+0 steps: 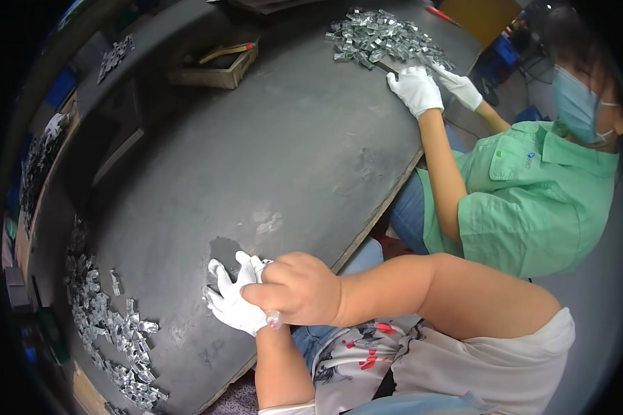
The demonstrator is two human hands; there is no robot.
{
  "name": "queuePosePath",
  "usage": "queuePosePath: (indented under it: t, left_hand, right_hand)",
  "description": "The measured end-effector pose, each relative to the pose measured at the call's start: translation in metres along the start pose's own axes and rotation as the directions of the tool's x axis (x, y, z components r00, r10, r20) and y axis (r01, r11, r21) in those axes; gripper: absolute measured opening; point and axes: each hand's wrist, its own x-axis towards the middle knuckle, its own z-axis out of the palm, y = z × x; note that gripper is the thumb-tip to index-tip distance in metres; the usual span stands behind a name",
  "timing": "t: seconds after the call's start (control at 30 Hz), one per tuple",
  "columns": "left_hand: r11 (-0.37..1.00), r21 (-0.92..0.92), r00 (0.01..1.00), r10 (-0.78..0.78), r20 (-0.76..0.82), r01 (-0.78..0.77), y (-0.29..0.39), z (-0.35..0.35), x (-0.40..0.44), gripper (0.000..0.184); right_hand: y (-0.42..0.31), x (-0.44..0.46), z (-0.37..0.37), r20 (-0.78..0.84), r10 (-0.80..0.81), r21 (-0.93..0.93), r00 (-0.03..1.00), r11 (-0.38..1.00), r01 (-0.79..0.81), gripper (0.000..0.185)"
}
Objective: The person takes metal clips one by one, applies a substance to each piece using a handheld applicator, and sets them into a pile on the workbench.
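My left hand (237, 301) wears a white glove, its fingers apart over the dark tabletop near the front edge. My right hand (299, 287) is bare and closed in a fist against the back of the gloved hand, gripping the white glove (246, 315) near its cuff. What lies under the gloved palm is hidden; a small greyish patch shows by the fingertips. A clear bracelet-like band (275, 319) shows at the left wrist. Nearest to the gloved hand, loose shiny metal clips (128, 339) are strewn along the table's left side.
Across the dark table (256, 166), a co-worker in a green shirt (533, 200) and white gloves (417, 90) holds a dark tool at a heap of metal parts (387, 38). A shallow tray (218, 75) with a red-and-yellow-handled tool (228, 52) stands at the back.
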Motion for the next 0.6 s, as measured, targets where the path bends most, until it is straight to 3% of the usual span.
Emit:
queuePosePath:
  t: [0.07,0.23,0.27,0.3,0.4,0.5,0.6]
  left_hand:
    - [0.921,-0.358,0.987,-0.122,0.108,0.153,-0.004,0.003,0.008,0.025]
    - [0.999,0.031,0.994,0.03,0.104,-0.033,0.019,-0.037,0.012,0.024]
    - [0.999,-0.006,0.99,0.035,0.137,-0.034,0.019,-0.042,0.013,0.024]
    - [0.999,0.016,0.991,0.028,0.131,-0.03,0.019,-0.046,0.013,0.024]
    - [0.999,0.038,0.99,-0.021,0.137,0.016,0.024,-0.042,0.013,0.026]
    - [0.998,0.016,0.997,0.061,0.047,-0.062,0.016,-0.033,0.013,0.023]
    - [1.0,-0.003,0.998,0.012,0.06,-0.011,0.018,-0.035,0.011,0.02]
  right_hand:
    - [0.004,0.0,0.004,0.004,0.0,0.026,1.0,1.0,0.0,0.016]
    - [0.043,0.009,0.008,-0.044,0.039,0.114,0.998,0.993,-0.034,0.019]
    - [0.064,0.021,-0.005,0.055,0.662,0.332,0.748,0.694,-0.639,0.02]
    - [0.078,0.036,-0.02,0.265,0.945,0.442,0.192,0.058,-0.895,0.02]
    - [0.076,0.036,-0.047,0.161,0.945,0.542,0.283,0.155,-0.826,0.022]
    - [0.061,0.029,-0.039,0.132,0.917,0.498,0.376,0.267,-0.825,0.021]
    - [0.052,0.024,-0.024,0.162,0.861,0.582,0.483,0.312,-0.751,0.019]
